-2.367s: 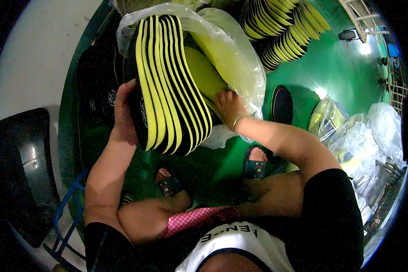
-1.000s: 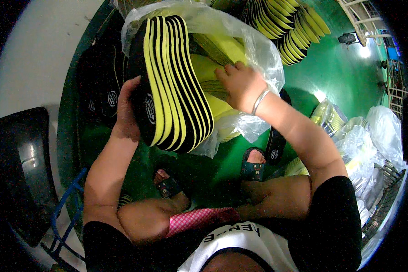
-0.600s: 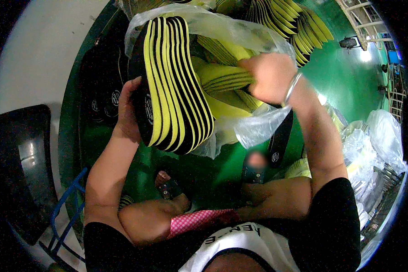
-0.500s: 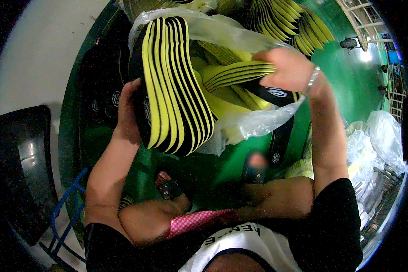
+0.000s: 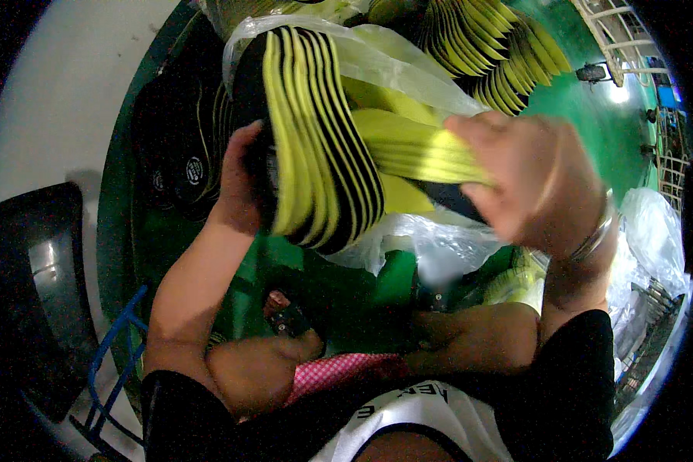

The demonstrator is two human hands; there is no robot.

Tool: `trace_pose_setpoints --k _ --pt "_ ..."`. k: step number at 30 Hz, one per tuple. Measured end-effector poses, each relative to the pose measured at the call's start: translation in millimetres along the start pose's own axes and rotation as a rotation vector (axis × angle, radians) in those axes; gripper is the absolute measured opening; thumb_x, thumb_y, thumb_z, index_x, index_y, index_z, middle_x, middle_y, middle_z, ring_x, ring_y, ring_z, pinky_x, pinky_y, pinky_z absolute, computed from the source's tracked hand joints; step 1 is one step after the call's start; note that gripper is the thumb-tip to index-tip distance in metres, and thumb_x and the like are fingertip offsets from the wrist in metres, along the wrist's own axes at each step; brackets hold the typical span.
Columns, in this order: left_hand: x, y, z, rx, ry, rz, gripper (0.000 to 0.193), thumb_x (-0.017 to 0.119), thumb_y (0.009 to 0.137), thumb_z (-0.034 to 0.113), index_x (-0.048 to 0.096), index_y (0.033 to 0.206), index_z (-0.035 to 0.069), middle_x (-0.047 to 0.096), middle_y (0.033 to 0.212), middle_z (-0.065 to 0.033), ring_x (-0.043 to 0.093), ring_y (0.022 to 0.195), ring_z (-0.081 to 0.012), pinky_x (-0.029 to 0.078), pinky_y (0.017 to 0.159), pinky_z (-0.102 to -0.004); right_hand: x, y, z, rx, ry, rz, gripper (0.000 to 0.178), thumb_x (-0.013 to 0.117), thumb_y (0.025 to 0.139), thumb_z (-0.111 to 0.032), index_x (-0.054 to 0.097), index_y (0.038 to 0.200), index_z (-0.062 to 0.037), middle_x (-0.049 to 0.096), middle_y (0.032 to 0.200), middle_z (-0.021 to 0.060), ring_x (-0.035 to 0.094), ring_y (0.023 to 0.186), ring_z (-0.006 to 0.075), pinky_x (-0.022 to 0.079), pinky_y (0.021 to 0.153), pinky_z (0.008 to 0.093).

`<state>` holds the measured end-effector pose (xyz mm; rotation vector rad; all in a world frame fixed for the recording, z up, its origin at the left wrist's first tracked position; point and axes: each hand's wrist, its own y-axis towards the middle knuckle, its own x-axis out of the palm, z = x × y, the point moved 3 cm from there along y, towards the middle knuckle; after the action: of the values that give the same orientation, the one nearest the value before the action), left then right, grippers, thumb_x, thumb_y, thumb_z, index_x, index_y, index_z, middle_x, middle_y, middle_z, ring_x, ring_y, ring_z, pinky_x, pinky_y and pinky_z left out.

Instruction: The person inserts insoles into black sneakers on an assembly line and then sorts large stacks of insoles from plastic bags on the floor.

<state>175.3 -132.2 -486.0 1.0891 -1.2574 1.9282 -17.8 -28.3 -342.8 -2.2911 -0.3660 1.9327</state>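
Note:
My left hand (image 5: 241,185) is closed around the black outer side of a thick stack of insoles (image 5: 323,146), its yellow and black edges facing me. To the right, my right hand (image 5: 535,177), slightly smeared by motion, grips a smaller bunch of yellow insoles (image 5: 427,150) by one end. Behind and under both lies a crumpled clear plastic bag (image 5: 408,54), and more yellow pieces show within it. The thumb side of my left hand is partly hidden by the stack.
Fanned rows of yellow-edged insoles (image 5: 470,38) lie on the green floor at the far right. Black insoles (image 5: 181,154) sit at the left. A dark panel (image 5: 42,285) and a blue metal frame (image 5: 104,358) stand at lower left; clear plastic bags (image 5: 654,231) fill the right side.
My right hand has moved right and toward me, its bunch of insoles drawn along. My left hand and the thick stack have shifted a little to the right.

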Motion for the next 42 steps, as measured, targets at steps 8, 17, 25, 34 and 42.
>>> trace_pose_setpoints --k 8,17,25,34,42 --pt "-7.6 2.2 5.7 0.021 0.053 -0.142 0.05 0.046 0.075 0.037 0.047 0.113 0.004 0.053 0.107 -0.0137 0.053 0.096 -0.0262 0.041 0.086 -0.0385 52.8 -4.0 95.7 0.445 1.212 0.034 0.03 0.058 0.075 -0.025 0.057 0.091 0.0005 0.06 0.078 0.004 0.057 0.07 0.012 0.045 0.063 0.0249" --pt "-18.4 3.6 15.1 0.211 0.146 -0.081 0.053 0.039 0.077 0.042 0.045 0.115 0.006 0.051 0.11 -0.013 0.051 0.099 -0.0251 0.04 0.088 -0.0379 123.9 27.2 63.0 0.372 1.37 -0.073 0.029 0.055 0.076 -0.026 0.058 0.082 0.0031 0.06 0.071 0.0099 0.057 0.064 0.0162 0.045 0.061 0.0262" --pt "-16.1 0.8 7.7 0.064 0.062 -0.129 0.047 0.045 0.076 0.037 0.049 0.11 0.005 0.055 0.105 -0.0127 0.054 0.094 -0.0249 0.041 0.086 -0.037 172.4 32.8 28.5 0.508 1.712 0.05 0.041 0.058 0.076 -0.02 0.046 0.105 0.0073 0.057 0.092 0.0142 0.053 0.081 0.0192 0.042 0.072 0.0302" --pt "-8.4 4.3 6.2 0.025 0.155 0.109 0.039 0.049 0.077 0.031 0.052 0.105 0.003 0.057 0.099 -0.0112 0.056 0.088 -0.0231 0.045 0.079 -0.0342 216.9 29.7 62.6 0.486 0.444 -0.01 0.058 0.058 0.072 -0.035 0.04 0.11 0.0052 0.04 0.112 0.0261 0.041 0.098 0.0444 0.033 0.088 0.0417" --pt "14.4 14.9 -0.3 0.048 0.259 0.153 0.035 0.052 0.079 0.024 0.05 0.107 0.004 0.056 0.101 -0.0095 0.055 0.09 -0.0223 0.044 0.081 -0.0347 120.8 26.5 56.2 0.265 0.631 0.786 0.046 0.058 0.07 -0.017 0.041 0.108 0.0019 0.05 0.099 0.0206 0.046 0.093 0.0354 0.035 0.083 0.0377"
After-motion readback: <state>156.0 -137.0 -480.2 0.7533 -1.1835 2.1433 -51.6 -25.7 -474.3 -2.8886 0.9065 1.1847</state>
